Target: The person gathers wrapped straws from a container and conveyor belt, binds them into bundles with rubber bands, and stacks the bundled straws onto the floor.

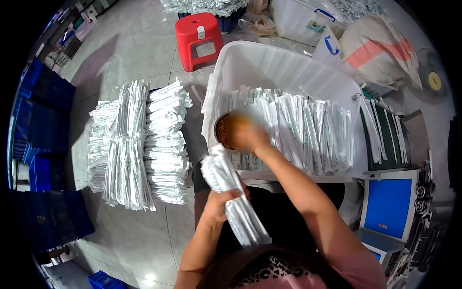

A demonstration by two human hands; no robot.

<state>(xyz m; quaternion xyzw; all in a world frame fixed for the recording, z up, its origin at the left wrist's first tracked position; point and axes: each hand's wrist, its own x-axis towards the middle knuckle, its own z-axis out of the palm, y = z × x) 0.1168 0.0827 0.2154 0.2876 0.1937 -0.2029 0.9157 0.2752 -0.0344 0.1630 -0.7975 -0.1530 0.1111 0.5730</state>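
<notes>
My left hand point(223, 203) is closed around a bundle of long, thin packets in white and silvery wrapping point(246, 222), held at a slant in front of my body. Over a round container point(222, 131) of thin brownish-orange loops that look like rubber bands is my right hand point(250, 134). Blur hides its fingers, so its grip does not show. The container sits at the near left corner of a large white plastic bin point(284, 53). Rows of similar wrapped packets point(313, 132) stand in that bin, just beyond my right hand.
On the left, piled bundles of wrapped packets point(126, 144) lie on the floor. A red stool point(197, 38) stands beyond them. Blue crates point(45, 219) line the left edge. To the right are a blue-and-silver machine point(389, 204) and a large pale sack point(380, 48).
</notes>
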